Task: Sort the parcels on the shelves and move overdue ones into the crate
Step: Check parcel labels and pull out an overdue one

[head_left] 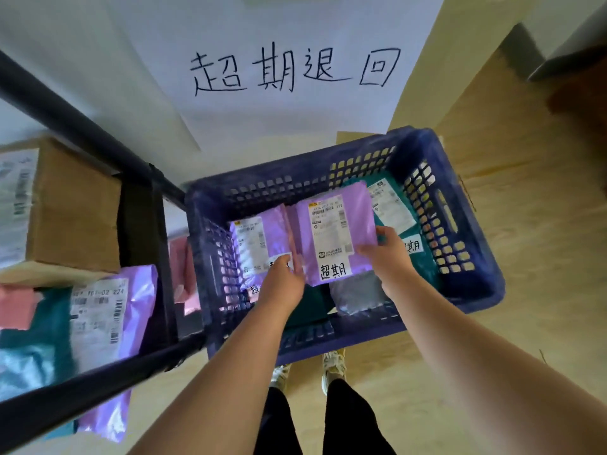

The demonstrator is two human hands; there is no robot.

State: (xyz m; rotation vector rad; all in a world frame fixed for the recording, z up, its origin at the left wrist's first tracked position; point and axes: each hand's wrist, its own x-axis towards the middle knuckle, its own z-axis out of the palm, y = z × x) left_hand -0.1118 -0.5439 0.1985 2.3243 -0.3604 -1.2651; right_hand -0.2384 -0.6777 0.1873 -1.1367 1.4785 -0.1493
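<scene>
A blue plastic crate (466, 284) stands on the floor below me. Over it I hold a purple parcel (331, 211) with a white shipping label and a handwritten sticker. My left hand (284, 279) grips its lower left edge; my right hand (387, 254) pinches its right edge. Inside the crate lie another purple parcel (262, 231) at the left, a teal parcel (391, 205) at the right and a grey parcel (354, 295) near the front. All labelled parcels in the crate carry handwritten stickers.
A black metal shelf frame (98, 376) stands at the left. On it are a cardboard box (75, 208), a purple parcel (108, 323), a teal parcel (36, 343) and a pink one (16, 307). A paper sign (292, 70) hangs on the wall. My feet (333, 366) stand before the crate.
</scene>
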